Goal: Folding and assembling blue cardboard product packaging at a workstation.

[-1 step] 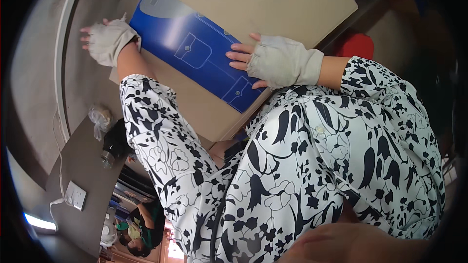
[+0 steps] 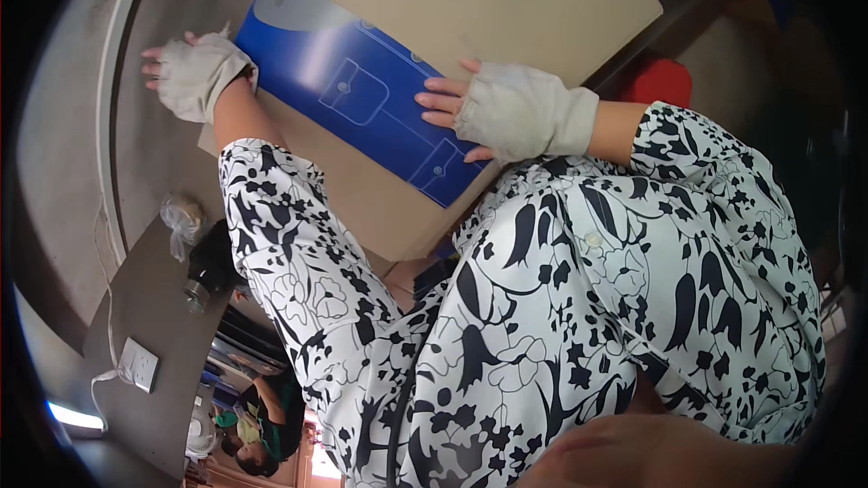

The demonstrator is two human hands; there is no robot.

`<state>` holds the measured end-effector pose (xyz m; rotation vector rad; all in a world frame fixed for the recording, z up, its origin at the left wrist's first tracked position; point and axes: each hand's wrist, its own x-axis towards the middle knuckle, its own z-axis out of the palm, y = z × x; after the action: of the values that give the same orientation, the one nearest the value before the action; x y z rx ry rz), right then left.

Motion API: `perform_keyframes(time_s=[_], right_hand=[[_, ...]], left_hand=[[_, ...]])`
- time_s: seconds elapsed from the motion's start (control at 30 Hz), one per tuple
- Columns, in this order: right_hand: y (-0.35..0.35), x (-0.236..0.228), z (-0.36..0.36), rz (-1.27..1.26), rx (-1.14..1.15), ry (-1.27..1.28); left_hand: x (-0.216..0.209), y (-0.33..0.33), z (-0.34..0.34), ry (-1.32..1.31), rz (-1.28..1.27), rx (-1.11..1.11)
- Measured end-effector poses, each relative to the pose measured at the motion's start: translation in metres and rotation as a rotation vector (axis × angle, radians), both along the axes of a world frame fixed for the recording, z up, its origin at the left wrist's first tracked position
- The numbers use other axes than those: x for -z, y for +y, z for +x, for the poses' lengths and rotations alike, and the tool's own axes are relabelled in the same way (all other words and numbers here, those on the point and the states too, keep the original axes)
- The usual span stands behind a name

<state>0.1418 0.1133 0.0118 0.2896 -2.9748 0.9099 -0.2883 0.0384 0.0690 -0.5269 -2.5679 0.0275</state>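
A glossy blue printed sheet or flat package (image 2: 298,63), with a grey corner and line-drawn pockets, lies across a tan cardboard box (image 2: 533,0). My left hand (image 2: 194,77), in an off-white fingerless glove, is at the sheet's left end, its fingers stretched out past the edge of the box. Whether its palm touches the box side cannot be made out. Spread flat on the blue surface near its right edge are the fingers of my right hand (image 2: 506,113), gloved the same way. Neither hand grasps anything visible.
A dark tabletop (image 2: 145,307) at the lower left carries a clear plastic bag (image 2: 183,219), a dark bottle (image 2: 199,285) and a white socket block (image 2: 138,364) with a cable. Beyond are a white fan (image 2: 201,438) and another person (image 2: 267,420). Something red (image 2: 658,83) stands right of the box.
The box, sheet and both hands appear very slightly further left in the picture. Both hands keep their places against the box and sheet.
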Motion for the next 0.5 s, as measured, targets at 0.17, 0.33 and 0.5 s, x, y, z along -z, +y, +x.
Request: perform_keyframes(time_s=[0.17,0.33,0.5], right_hand=[[0.006,0.006,-0.016,0.038,-0.009,0.065],[0.019,0.024,-0.041,0.130,-0.017,0.125],[0.022,0.019,-0.069,0.208,-0.007,0.176]], left_hand=[[0.013,-0.031,0.050,0.149,-0.069,0.125],[0.047,-0.077,0.196,-0.044,-0.170,0.117],[0.065,-0.133,0.313,-0.267,-0.191,0.157]])
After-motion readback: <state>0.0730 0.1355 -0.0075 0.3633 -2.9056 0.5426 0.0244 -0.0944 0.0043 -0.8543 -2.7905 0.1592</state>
